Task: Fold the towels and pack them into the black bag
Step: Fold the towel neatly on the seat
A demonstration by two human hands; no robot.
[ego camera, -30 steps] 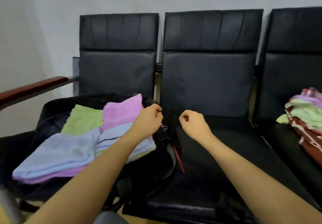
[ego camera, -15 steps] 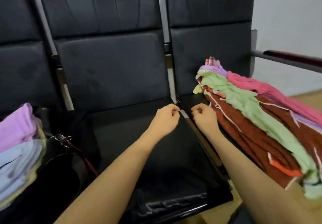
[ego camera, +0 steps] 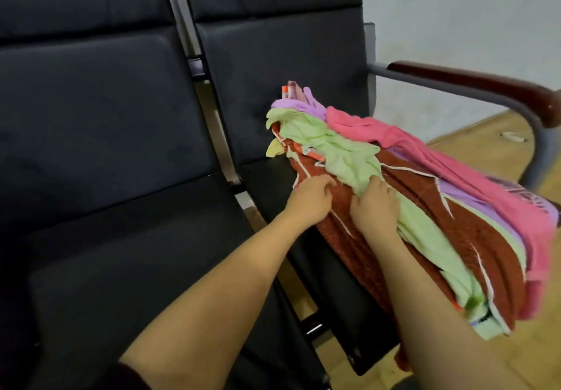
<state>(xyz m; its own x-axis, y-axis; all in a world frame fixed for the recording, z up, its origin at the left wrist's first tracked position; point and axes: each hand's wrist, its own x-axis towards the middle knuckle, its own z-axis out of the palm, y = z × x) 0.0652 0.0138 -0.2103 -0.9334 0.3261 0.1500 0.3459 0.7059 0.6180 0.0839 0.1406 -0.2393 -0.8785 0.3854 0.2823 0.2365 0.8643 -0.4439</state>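
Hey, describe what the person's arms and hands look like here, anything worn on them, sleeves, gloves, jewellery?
Both forearms are bare from elbow to fingers. The left hand and right hand wear no gloves, and no rings, watch or bracelet show. The only clothing visible is a dark maroon sleeve edge at the bottom of the frame, up near the left elbow. The right arm leaves the frame uncovered.

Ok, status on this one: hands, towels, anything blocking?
Left hand on the rust-red towel, fingers curled, grip unclear. Right hand on the light green towel. Pile unfolded on the chair seat. Bag out of view; nothing blocking.
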